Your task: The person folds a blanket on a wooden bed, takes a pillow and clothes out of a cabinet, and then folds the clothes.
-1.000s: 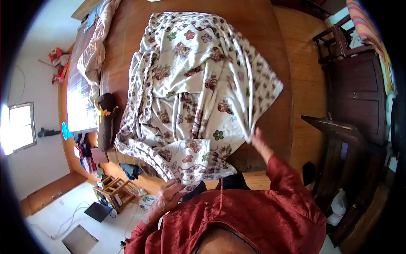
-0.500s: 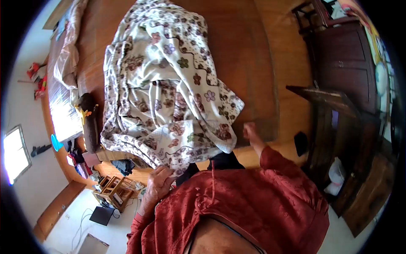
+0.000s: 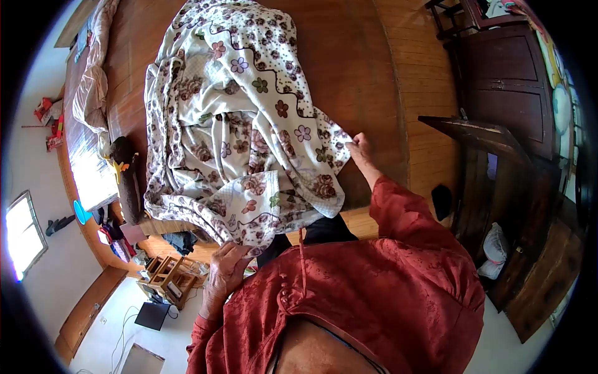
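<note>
A white blanket with a flower pattern (image 3: 249, 118) lies rumpled across a broad brown wooden surface (image 3: 355, 56), its near edge hanging over the front. My left hand (image 3: 228, 263) is closed on the blanket's lower edge, close to my body. At the blanket's right corner, my right hand (image 3: 359, 149) pinches the cloth between thumb and fingers. Folds and loose layers bunch up in the middle of the blanket.
A dark brown bolster-shaped item (image 3: 128, 181) stands left of the blanket. At right are a dark cabinet (image 3: 501, 87), an open wooden lid (image 3: 476, 137) and a white bag (image 3: 495, 249). A small wooden stool (image 3: 168, 280) is on the floor at lower left.
My right hand has moved up and left to the blanket's right corner and taken hold of it. My left hand keeps its grip on the near edge.
</note>
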`<state>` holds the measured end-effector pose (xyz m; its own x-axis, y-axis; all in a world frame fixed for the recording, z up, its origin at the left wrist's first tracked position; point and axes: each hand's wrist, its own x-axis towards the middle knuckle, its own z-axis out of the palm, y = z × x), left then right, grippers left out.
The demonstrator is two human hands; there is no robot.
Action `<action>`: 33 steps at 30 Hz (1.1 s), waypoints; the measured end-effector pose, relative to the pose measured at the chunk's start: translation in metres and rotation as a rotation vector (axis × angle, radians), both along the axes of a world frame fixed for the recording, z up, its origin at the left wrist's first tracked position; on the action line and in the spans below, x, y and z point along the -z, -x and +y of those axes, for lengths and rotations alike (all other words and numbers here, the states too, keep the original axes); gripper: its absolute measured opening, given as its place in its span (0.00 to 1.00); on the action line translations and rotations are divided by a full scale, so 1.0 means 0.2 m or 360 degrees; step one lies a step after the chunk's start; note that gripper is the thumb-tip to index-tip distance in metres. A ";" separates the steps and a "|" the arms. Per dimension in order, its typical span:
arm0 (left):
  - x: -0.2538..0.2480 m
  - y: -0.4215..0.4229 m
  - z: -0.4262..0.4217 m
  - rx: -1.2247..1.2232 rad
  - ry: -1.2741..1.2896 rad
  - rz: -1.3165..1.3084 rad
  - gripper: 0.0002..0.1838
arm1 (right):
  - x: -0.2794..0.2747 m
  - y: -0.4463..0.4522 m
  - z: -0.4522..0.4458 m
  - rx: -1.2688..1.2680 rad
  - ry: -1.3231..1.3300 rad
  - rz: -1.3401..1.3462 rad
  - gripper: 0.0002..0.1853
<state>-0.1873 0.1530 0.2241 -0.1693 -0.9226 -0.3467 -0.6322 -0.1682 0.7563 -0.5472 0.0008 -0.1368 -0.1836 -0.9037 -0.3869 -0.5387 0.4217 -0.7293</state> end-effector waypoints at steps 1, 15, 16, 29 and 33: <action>0.00 0.00 -0.01 0.0031 -0.0002 -0.0008 0.08 | -0.02 0.00 0.01 0.0159 0.0101 -0.0350 0.11; -0.13 0.23 -0.36 0.0652 0.0461 0.0063 0.10 | -1.65 -0.51 0.17 -0.1078 0.0241 -0.1183 0.14; -0.13 0.24 -0.36 0.0584 0.0494 0.0044 0.09 | -1.66 -0.53 0.16 -0.1027 0.0260 -0.1119 0.12; 0.00 0.27 -0.45 0.0056 0.0467 0.0149 0.11 | -1.61 -0.53 0.15 -0.0866 -0.0233 -0.1592 0.19; 0.03 0.31 -0.46 0.0098 0.0629 0.0136 0.11 | -1.63 -0.55 0.19 -0.1132 0.0203 -0.1195 0.30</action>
<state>-0.2495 0.0600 0.2175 -0.2412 -0.9692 0.0500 -0.5639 0.1819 0.8056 -0.4379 0.0391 0.1891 0.6558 -0.7511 -0.0752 -0.0220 0.0805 -0.9965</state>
